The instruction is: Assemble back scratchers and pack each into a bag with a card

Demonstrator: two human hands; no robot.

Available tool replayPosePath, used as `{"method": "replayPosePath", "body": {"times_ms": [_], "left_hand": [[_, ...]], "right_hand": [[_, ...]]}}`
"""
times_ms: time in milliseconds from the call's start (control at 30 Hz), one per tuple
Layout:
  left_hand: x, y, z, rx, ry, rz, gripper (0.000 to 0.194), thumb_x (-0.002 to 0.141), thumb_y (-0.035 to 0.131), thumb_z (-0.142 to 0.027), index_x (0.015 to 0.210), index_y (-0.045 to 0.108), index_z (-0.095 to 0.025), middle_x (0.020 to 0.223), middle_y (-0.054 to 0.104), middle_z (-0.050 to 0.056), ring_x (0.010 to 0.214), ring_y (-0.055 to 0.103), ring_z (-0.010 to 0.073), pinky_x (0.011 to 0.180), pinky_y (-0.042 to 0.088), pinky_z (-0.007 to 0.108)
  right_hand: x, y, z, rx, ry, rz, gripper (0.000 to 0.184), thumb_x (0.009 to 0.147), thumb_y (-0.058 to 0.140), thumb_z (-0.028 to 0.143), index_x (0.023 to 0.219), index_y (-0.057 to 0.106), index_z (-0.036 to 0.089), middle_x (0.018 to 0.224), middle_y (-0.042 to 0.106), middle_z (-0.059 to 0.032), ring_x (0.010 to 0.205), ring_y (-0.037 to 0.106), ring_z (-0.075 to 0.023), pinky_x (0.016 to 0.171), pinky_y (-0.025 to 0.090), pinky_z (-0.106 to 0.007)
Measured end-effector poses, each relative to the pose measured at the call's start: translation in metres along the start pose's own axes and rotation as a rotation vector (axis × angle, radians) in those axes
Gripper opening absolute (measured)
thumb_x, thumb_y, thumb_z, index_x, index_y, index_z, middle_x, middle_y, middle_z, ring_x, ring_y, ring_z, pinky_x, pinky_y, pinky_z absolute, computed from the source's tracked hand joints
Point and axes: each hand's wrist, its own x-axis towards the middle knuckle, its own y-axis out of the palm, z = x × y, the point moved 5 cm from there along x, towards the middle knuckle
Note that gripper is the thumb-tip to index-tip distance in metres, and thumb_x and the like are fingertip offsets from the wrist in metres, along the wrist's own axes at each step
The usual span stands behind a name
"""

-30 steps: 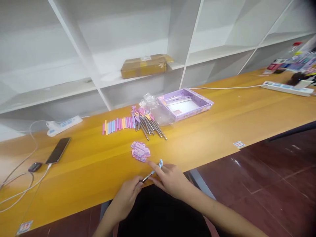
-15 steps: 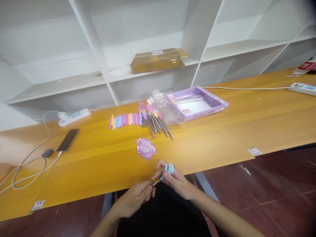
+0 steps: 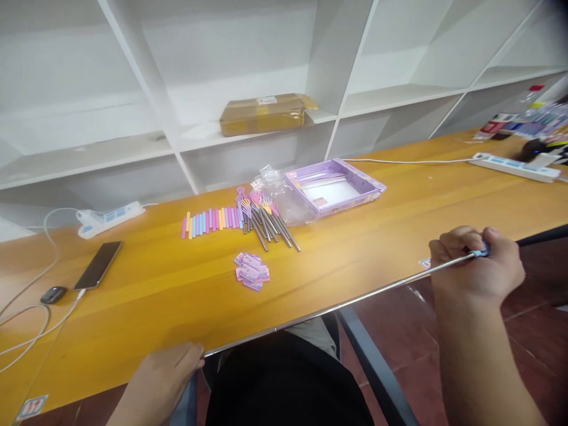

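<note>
A telescopic back scratcher (image 3: 339, 306) is stretched long and slants across my lap, its thin silver rod in visible sections. My right hand (image 3: 479, 266) is closed around its light blue head, which the fingers mostly cover. At the rod's other end, my left hand (image 3: 162, 376) grips the tip by the table edge. On the table lies a heap of back scratchers (image 3: 270, 223) with coloured claw heads and short metal rods. Beside it, a row of coloured tubes (image 3: 212, 220) lies side by side. Closer to me is a small pile of purple printed cards (image 3: 251, 271).
A purple box tray (image 3: 375, 192) with several rods inside stands behind, next to clear plastic bags (image 3: 284, 198). Left are a phone (image 3: 98, 265), a black earbud case (image 3: 54, 294) and a power strip (image 3: 110, 219). Another power strip (image 3: 515, 168) and bottles lie right; a cardboard box (image 3: 261, 115) sits on the shelf.
My hands have moved far apart, the right one up and rightward, the left one down and leftward. The back scratcher between them has been drawn out to a long rod.
</note>
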Motion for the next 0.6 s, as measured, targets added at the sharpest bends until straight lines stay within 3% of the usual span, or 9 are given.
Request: {"method": "replayPosePath", "body": {"times_ms": [100,200,267,467,600], "left_hand": [[-0.001,0.003,0.001,0.040,0.019,-0.050,0.035,0.119,0.038,-0.034,0.104,0.068,-0.024,0.080,0.079,0.001,0.064,0.076,0.0167,0.060,0.056,0.024],[-0.003,0.009,0.008,0.080,-0.009,-0.090,0.045,0.117,0.040,-0.056,0.101,0.066,-0.023,0.077,0.078,0.000,0.059,0.075,0.0161,0.056,0.053,0.024],[-0.005,0.011,0.012,0.090,-0.019,-0.095,0.046,0.116,0.041,-0.057,0.098,0.066,-0.022,0.076,0.076,0.000,0.058,0.073,0.0160,0.055,0.052,0.025],[-0.015,0.011,0.019,0.053,-0.081,-0.013,0.043,0.118,0.045,-0.045,0.087,0.065,-0.023,0.076,0.068,-0.001,0.062,0.066,0.0163,0.058,0.049,0.026],[-0.020,0.006,0.014,0.102,-0.056,-0.116,0.035,0.117,0.048,-0.041,0.098,0.069,-0.022,0.083,0.071,0.002,0.073,0.067,0.0190,0.067,0.052,0.029]], "right_hand": [[-0.012,-0.002,-0.003,0.114,0.197,0.079,0.040,0.093,0.054,0.021,0.062,0.029,0.022,0.067,0.020,0.0070,0.048,0.017,-0.0080,0.043,0.021,-0.025],[-0.022,-0.004,-0.014,0.219,0.388,0.157,0.043,0.084,0.062,0.023,0.066,0.024,0.023,0.070,0.019,0.0082,0.048,0.018,-0.0066,0.043,0.026,-0.025],[-0.021,-0.007,-0.016,0.295,0.446,0.135,0.047,0.084,0.065,0.027,0.066,0.022,0.024,0.069,0.019,0.0083,0.048,0.019,-0.0069,0.042,0.024,-0.026],[-0.019,-0.015,-0.003,0.303,0.375,-0.007,0.049,0.104,0.046,0.034,0.059,0.032,0.023,0.068,0.026,0.0041,0.049,0.022,-0.0042,0.044,0.015,-0.026],[-0.028,-0.011,0.002,0.318,0.373,-0.018,0.050,0.102,0.058,0.027,0.059,0.035,0.021,0.064,0.031,0.0030,0.050,0.024,-0.0034,0.042,0.013,-0.026]]}}
